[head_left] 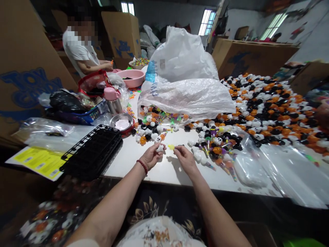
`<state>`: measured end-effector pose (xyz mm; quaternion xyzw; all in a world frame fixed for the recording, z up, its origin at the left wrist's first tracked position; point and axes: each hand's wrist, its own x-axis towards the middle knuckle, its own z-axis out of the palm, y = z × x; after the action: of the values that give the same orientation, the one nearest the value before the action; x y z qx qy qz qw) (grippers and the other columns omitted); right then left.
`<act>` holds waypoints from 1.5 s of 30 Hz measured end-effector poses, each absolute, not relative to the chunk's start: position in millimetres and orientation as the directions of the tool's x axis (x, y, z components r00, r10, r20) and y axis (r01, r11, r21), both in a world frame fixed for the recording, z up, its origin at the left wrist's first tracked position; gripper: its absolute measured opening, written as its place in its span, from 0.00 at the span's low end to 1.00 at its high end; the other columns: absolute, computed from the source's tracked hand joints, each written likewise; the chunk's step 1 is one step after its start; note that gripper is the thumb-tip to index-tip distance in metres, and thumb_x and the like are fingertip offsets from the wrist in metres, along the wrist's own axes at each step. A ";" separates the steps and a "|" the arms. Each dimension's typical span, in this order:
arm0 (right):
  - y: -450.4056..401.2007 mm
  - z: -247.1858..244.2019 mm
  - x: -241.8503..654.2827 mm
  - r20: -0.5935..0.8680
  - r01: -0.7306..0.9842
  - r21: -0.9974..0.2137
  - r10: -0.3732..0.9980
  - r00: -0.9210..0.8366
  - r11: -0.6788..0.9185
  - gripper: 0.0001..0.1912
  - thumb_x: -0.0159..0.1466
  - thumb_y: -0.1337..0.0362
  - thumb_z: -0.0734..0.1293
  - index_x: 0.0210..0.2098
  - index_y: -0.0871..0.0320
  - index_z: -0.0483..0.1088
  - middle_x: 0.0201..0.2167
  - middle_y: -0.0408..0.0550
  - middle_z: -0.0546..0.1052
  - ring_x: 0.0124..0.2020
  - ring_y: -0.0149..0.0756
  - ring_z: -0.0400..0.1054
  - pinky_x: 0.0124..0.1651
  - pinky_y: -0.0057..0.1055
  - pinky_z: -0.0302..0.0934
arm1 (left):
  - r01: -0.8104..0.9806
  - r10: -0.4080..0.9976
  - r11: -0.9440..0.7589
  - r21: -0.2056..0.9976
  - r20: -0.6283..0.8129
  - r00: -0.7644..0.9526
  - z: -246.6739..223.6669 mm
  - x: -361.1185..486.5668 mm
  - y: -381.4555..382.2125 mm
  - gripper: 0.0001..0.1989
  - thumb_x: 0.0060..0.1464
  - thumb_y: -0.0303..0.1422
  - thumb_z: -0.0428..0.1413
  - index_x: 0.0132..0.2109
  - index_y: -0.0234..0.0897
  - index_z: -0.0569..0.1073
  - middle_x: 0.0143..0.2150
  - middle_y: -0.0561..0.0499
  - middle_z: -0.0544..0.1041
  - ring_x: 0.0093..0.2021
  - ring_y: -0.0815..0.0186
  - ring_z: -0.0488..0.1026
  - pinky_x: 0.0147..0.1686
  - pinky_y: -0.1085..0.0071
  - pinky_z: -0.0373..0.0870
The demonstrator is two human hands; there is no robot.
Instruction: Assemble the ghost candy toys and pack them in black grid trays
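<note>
While my left hand holds a small, rounded white plastic piece between thumb and fingers, my right hand pinches a little translucent yellow piece at its fingertips. The two pieces face each other, near but apart, above the white desk. A dark red bead bracelet circles my left wrist.

Just beyond my left hand lies a loose cluster of white, black and orange plastic heads. To that hand's left sits a stack of black openwork plastic trays, and past these a yellow-and-white printed sheet. Farther ahead on the left are a round metal bowl and a steel flask with a pink lid.

Just right of my right hand is a group of plastic heads with colourful tubes; beyond it spreads a large heap of orange, black and white heads, with clear plastic bags nearer me. Ahead of both hands, a big white woven sack lies with its mouth towards me. Far off to the left, a person in a white shirt stands or sits, I cannot tell which.
</note>
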<state>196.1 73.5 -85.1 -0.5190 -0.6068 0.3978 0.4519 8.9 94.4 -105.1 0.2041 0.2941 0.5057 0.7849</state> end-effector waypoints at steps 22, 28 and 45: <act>74.0 -64.6 190.4 0.189 0.432 -0.855 0.948 -0.254 0.286 0.12 0.63 0.56 0.64 0.38 0.56 0.76 0.35 0.47 0.78 0.32 0.35 0.68 0.35 0.30 0.61 | -0.564 0.943 0.330 0.757 -0.235 0.236 -104.2 16.9 89.3 0.20 0.48 0.45 0.65 0.37 0.34 0.67 0.23 0.58 0.68 0.15 0.79 0.57 0.14 0.82 0.51; 75.3 -68.8 172.7 0.153 0.452 -0.857 0.960 -0.233 0.247 0.11 0.62 0.57 0.63 0.34 0.57 0.72 0.30 0.45 0.76 0.30 0.34 0.66 0.35 0.30 0.59 | -0.515 0.950 0.308 0.800 -0.229 0.211 -109.9 20.5 87.6 0.23 0.50 0.51 0.61 0.37 0.37 0.65 0.19 0.60 0.63 0.14 0.78 0.53 0.14 0.82 0.47; 109.0 -45.6 257.4 0.520 0.872 -0.452 0.850 0.084 0.190 0.24 0.66 0.60 0.60 0.59 0.62 0.64 0.54 0.63 0.70 0.53 0.53 0.61 0.56 0.49 0.54 | -0.380 0.969 0.209 0.901 -0.139 0.205 -110.5 29.4 78.5 0.19 0.53 0.48 0.59 0.36 0.37 0.66 0.28 0.55 0.69 0.16 0.80 0.51 0.13 0.82 0.44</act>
<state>257.4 109.0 -45.6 -0.6363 -0.6765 -0.0146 0.3705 29.4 78.5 -110.5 0.3820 0.3851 0.4994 0.6755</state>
